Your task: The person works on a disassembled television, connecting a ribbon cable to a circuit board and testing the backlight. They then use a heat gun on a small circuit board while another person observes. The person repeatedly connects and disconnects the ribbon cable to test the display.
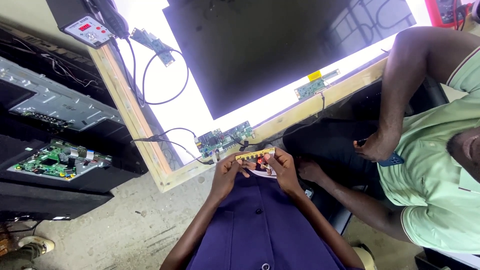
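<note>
Both my hands hold a small yellow strip-shaped circuit board [255, 154] close to my chest, over my purple shirt. My left hand [227, 172] grips its left end and my right hand [283, 167] grips its right end, with a small red part showing between my fingers. Just beyond the strip lies a green circuit board [223, 138] with black cables, on a lit white panel [180, 107] framed in wood.
A large dark screen sheet [280, 45] lies on the lit panel. A person in a light green shirt [440, 150] sits at the right, holding a phone [391, 160]. A soldering station [90, 30] sits top left; opened television chassis with a board [50, 162] lie left.
</note>
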